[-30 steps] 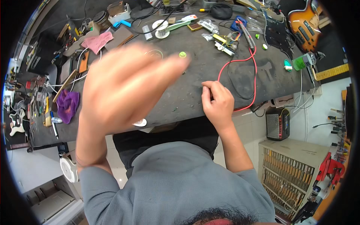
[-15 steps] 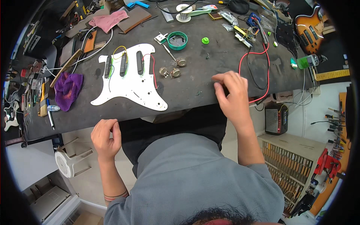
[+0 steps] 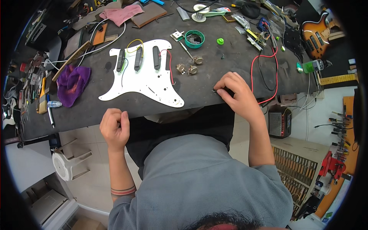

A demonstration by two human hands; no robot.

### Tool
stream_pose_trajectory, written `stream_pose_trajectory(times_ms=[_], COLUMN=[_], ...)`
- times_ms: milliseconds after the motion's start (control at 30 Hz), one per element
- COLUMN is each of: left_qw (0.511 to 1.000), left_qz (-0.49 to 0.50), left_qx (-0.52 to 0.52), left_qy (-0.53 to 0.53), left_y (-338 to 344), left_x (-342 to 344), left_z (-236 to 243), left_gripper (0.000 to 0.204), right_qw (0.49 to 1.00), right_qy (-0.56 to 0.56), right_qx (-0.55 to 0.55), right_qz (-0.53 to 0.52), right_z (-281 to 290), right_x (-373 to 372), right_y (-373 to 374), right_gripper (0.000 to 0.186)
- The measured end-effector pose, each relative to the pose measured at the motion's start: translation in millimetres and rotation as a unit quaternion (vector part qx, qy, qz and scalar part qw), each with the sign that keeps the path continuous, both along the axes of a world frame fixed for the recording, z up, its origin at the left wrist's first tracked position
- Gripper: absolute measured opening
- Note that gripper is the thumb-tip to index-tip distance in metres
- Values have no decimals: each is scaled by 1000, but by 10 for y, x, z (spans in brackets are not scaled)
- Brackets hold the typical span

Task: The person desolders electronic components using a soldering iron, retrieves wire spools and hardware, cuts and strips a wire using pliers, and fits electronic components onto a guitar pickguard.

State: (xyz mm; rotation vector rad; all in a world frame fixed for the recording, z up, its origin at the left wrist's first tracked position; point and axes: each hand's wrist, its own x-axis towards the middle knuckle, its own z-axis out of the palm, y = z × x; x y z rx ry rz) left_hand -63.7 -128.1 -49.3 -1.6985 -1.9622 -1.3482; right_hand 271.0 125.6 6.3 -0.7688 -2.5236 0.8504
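My right hand (image 3: 238, 94) is low over the workbench, thumb and forefinger closed together at a small dark piece (image 3: 214, 91), too small to name. Beside the bench's front edge, my left hand (image 3: 115, 127) is curled into a loose fist; nothing shows in it. Between the hands lies a white guitar pickguard (image 3: 147, 85) with three black pickups (image 3: 156, 58) and yellow, red and blue wires. Just right of it are several metal potentiometers (image 3: 193, 69). A lever switch (image 3: 177, 35) sits behind them, next to a round green dish (image 3: 194, 39).
Red and black test leads (image 3: 253, 63) loop right of my right hand. A purple cloth (image 3: 73, 85) lies at the left. A green knob (image 3: 220, 41), a solder spool (image 3: 200, 13) and a pink cloth (image 3: 122, 14) are farther back. An electric guitar (image 3: 317, 33) stands far right.
The bench scene has shifted rightward and slightly up in view. My right hand has lowered its fingertips to the small dark bits on the bench and closed them. My left hand stays curled.
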Motion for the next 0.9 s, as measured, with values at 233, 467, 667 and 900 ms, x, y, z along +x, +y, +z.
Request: stream_pose_trajectory(times_ms=[233,467,667,900], left_qw=[999,999,999,999], left_qz=[11,23,39,24], left_qx=[22,30,32,33], left_qy=[-30,-23,-21,-31], left_y=[77,98,84,93], left_x=[-58,-43,-28,-29], left_z=[-118,-143,-142,-146], left_gripper=[26,26,25,23], right_qw=[997,986,987,987], right_qy=[21,48,47,-16], right_qx=[-9,-58,154,157], right_qz=[-70,-149,-11,-7], right_z=[-24,14,40,-26], right_x=[-133,-178,-675,-720], right_y=[193,192,60,80], right_gripper=[7,9,26,25])
